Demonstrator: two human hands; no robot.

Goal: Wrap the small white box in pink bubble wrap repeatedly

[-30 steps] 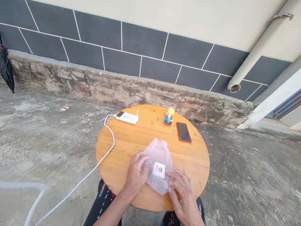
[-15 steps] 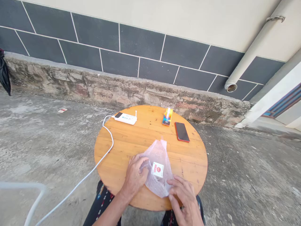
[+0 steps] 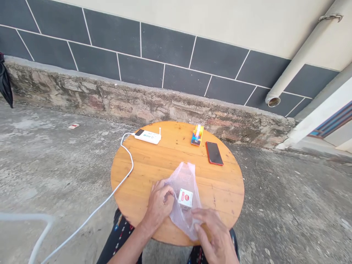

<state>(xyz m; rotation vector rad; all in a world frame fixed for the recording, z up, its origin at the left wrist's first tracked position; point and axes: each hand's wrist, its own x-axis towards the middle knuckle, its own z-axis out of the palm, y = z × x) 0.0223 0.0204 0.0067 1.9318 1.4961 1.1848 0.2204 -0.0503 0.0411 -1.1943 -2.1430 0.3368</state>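
Note:
A thin pinkish plastic bag (image 3: 183,178) lies on the round wooden table in front of me. Inside it, or under its film, sits a small white box (image 3: 185,198) with red print on top. My left hand (image 3: 159,200) is closed on the bag's left edge, thumb against curled fingers. At the lower right of the bag, my right hand (image 3: 213,231) has its thumb and fingertips around a fold of the film, near the box. That hand is slightly blurred.
On the round table (image 3: 132,190) are a white device (image 3: 148,136) with a cable (image 3: 110,194), a yellow-and-blue tape dispenser (image 3: 197,135) and a red-edged phone (image 3: 214,153). A drainpipe (image 3: 291,69) runs down the tiled wall behind. A dark folded umbrella (image 3: 5,82) hangs at far left.
My right hand has moved slightly left towards the box, bringing its hold on the bag closer. The bag's near end now reaches lower. My left hand has tightened its curl on the film.

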